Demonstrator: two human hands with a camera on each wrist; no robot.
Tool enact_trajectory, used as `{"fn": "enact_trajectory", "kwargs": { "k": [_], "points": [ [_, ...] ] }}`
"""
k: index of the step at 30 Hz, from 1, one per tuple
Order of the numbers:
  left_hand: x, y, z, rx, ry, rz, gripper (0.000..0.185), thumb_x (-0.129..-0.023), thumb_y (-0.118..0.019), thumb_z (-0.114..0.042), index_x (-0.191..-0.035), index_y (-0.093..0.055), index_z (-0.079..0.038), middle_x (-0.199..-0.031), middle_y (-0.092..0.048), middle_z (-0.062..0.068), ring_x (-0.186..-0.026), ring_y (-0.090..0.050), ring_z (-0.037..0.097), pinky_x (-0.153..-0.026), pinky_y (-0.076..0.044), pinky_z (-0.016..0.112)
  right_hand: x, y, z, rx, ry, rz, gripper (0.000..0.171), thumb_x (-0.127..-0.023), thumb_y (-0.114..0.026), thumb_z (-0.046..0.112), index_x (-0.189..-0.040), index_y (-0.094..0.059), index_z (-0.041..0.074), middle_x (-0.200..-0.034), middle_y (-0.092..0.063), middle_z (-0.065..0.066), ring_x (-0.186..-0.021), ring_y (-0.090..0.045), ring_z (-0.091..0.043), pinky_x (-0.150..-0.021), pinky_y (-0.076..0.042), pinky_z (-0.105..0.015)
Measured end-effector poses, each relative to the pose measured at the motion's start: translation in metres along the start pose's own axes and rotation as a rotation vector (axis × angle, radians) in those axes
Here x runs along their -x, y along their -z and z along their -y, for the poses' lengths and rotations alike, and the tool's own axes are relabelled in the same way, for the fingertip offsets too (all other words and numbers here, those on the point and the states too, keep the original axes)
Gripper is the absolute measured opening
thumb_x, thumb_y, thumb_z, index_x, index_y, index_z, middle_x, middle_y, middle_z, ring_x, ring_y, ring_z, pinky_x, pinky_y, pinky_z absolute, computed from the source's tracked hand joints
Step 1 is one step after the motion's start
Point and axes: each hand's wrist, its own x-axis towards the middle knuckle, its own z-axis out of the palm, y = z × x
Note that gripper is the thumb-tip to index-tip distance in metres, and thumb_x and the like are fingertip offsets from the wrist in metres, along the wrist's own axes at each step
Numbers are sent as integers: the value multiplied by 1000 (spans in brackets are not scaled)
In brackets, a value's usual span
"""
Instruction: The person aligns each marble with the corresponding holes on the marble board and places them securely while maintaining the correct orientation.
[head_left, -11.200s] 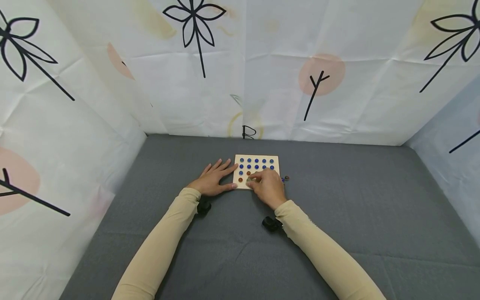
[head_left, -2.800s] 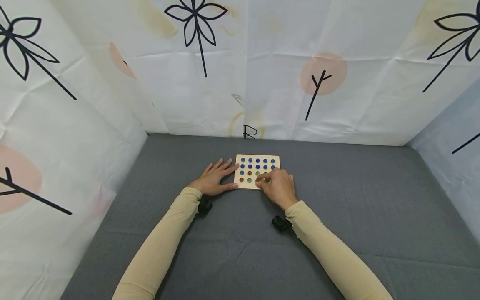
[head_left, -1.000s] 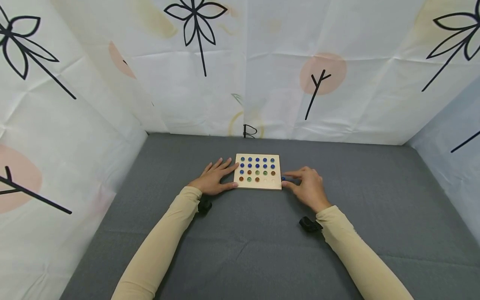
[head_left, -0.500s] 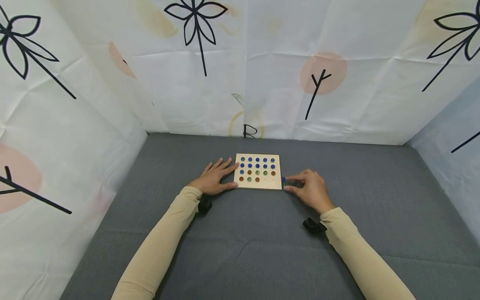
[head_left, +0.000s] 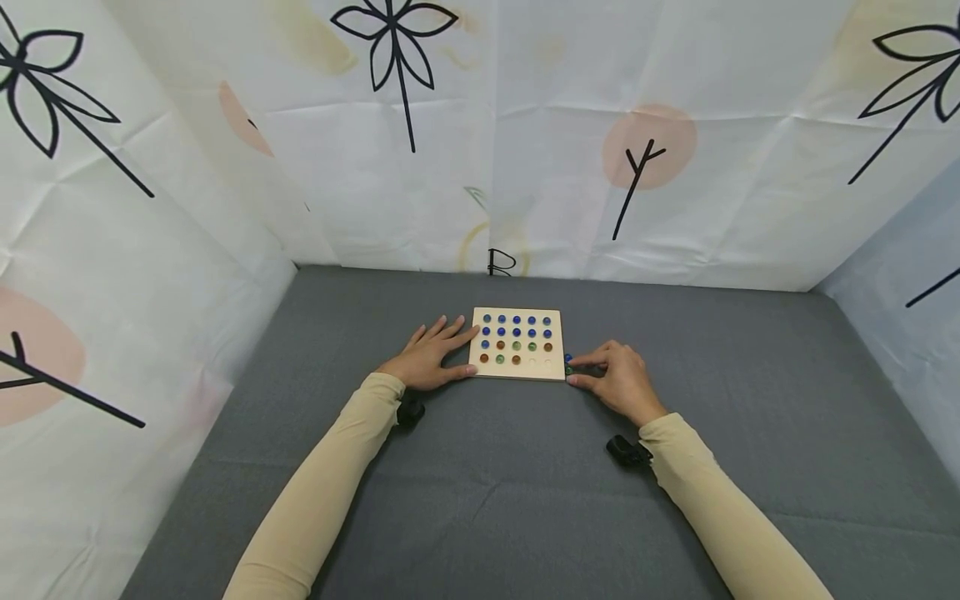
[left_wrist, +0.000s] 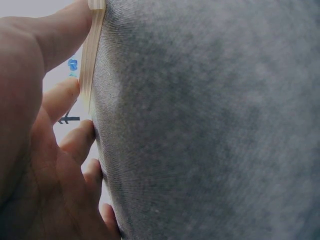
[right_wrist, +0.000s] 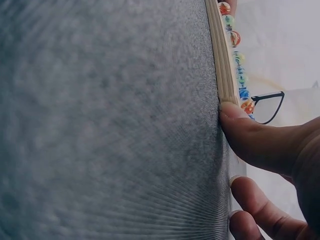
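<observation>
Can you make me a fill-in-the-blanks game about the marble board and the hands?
1. The wooden board lies on a ____ cloth.
2. The two rows of marbles farthest from the person are all ____.
3. The loose marbles lie beside the board's ____ edge.
4. The left hand lies flat against the board's ____ edge, while the right hand reaches for the loose marbles.

Missing words: grey; blue; right; left

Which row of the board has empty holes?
The nearest row of the wooden board, closest to the person: three marbles on its left side, then two bare holes on the right. The other three rows are full.
</observation>
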Motion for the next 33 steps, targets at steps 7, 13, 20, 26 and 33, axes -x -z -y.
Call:
{"fn": "enact_trajectory", "kwargs": {
  "k": [7,13,20,26,33],
  "points": [
    [0,-2,0,-9,-5,-5,77,-101,-59,-51,-164,-23,-23,-169,-14,9,-156,-2,34,-124,1,56,-1,-1,-2,23,9,14,25,-81,-88,19,-104,-83,11,-92,-64,-9,-77,-50,-23,-74,-39,-44],
    [0,-1,1,-15,-1,-2,78,-101,-59,-52,-164,-23,-23,-169,-13,8,-156,-1,33,-124,2,56,-2,-2,-3,26,5,19,24,-82,-88,20,-104,-83,11,-94,-64,-9,-78,-49,-23,-74,-39,-45],
    [-1,-3,2,-6,-1,-3,78,-101,-58,-52,-164,-23,-24,-169,-13,8,-156,-1,33,-124,2,55,-1,-3,-2,22,2,16,22,-82,-87,19,-103,-84,12,-95,-64,-9,-79,-51,-24,-75,-40,-47],
    [-1,-3,2,-3,-2,-4,78,-101,-59,-52,-164,-23,-24,-169,-13,8,-156,-1,32,-124,2,55,0,-2,-1,15,5,13,21,-83,-87,19,-102,-84,11,-95,-65,-9,-80,-51,-24,-77,-39,-50],
    [-2,-3,3,7,-10,-6,78,-101,-59,-51,-164,-24,-22,-169,-13,10,-156,-1,34,-124,2,55,1,2,0,8,19,-4,20,-83,-86,18,-101,-84,10,-92,-65,-9,-77,-51,-23,-75,-38,-47]
  ]
}}
